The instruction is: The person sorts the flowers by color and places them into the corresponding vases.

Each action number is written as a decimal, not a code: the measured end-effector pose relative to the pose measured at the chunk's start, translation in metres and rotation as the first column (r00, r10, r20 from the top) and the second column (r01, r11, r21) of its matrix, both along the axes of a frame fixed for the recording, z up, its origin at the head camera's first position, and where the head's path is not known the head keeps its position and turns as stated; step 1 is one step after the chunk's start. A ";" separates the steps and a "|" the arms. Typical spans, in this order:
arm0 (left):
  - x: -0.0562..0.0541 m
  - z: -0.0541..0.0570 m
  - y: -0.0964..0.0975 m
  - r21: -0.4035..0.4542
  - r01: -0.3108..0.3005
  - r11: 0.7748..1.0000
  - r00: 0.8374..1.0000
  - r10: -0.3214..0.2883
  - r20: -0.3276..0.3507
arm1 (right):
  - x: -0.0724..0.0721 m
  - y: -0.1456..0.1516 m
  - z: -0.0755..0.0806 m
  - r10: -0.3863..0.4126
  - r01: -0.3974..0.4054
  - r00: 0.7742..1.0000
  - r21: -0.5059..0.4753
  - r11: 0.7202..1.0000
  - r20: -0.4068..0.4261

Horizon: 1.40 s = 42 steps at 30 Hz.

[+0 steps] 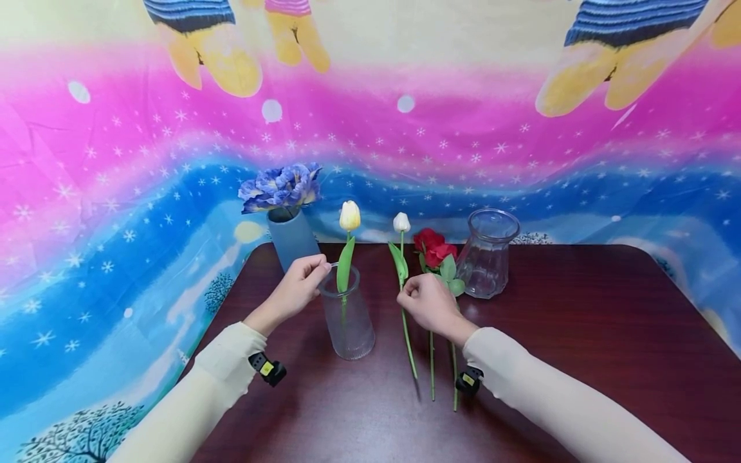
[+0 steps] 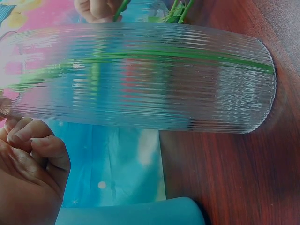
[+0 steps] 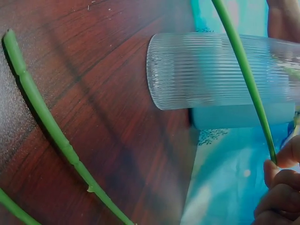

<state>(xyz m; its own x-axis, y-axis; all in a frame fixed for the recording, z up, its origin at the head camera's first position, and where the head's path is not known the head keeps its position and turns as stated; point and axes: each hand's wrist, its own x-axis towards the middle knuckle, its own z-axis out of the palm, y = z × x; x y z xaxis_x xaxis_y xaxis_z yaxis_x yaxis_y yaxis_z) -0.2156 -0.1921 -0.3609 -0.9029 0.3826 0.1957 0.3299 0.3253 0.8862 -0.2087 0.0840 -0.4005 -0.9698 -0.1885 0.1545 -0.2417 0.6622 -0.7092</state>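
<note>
My left hand pinches the rim of a tall ribbed glass vase between thumb and fingers. Inside that vase stands a pale yellow tulip, and its green stem shows through the glass in the left wrist view. Just to the right, my right hand pinches the stem of a white tulip, whose lower end hangs below the fingers. Beyond the right hand lie red roses, their long stems reaching toward the near side of the table.
Blue flowers fill a frosted blue vase at the back left. A wide clear glass vase stands behind the roses on the right. The dark wooden table meets a printed cloth backdrop behind it.
</note>
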 end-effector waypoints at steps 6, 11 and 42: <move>0.000 0.000 0.001 0.000 0.005 1.000 1.000 -0.005 -0.004 | 0.004 0.001 0.008 -0.015 0.012 0.998 -0.042 0.999 -0.058; 0.000 0.000 0.000 0.004 0.006 1.000 1.000 -0.006 -0.003 | 0.005 0.001 0.014 -0.028 0.018 0.990 -0.074 0.997 -0.138; 0.000 0.000 -0.001 -0.004 0.003 1.000 1.000 -0.004 -0.006 | 0.015 -0.001 0.066 -0.129 -0.006 0.909 -0.321 0.947 -0.396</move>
<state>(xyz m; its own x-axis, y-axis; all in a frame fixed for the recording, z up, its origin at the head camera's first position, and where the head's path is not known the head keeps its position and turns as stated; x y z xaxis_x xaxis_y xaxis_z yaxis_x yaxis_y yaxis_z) -0.2159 -0.1931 -0.3607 -0.9004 0.3865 0.1998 0.3366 0.3278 0.8828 -0.1938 0.0830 -0.3342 -0.8166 -0.0082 0.5772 -0.5186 0.4496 -0.7273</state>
